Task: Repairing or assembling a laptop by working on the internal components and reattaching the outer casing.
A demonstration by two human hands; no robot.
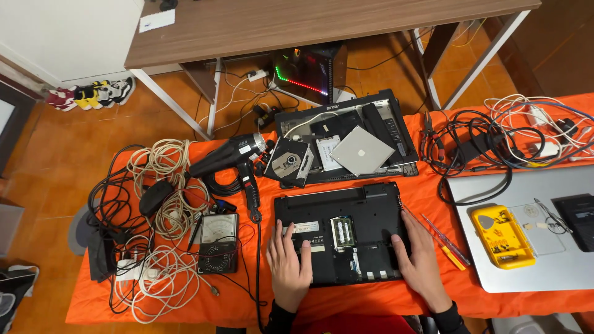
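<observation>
Head view: black laptop (pixel 341 232) lies bottom-up, cover off, memory and boards exposed, on the orange cloth (pixel 427 192) right before the person. Left hand (pixel 289 266) flat and spread on the laptop's near-left part, fingers toward the open bay; right hand (pixel 422 256) flat, fingers together, along its right edge. Neither pinches anything. Risks, as I judge: a palm sliding into the open bay could press on bare boards; small parts could roll off the cloth's near edge. Just right of the laptop, two screwdrivers (pixel 444 241); further right, a yellow parts tray (pixel 501 236) on a silver laptop (pixel 526 272). Behind the laptop, a second gutted machine (pixel 346 139) with loose drives. Left of it, a heat gun (pixel 232 158), a meter (pixel 218 242), tangled cables (pixel 158 247). Beyond, tiled floor (pixel 68 148), a wooden desk (pixel 297 25), a lit computer case (pixel 309 74) beneath, shoes (pixel 93 94) by the wall.
</observation>
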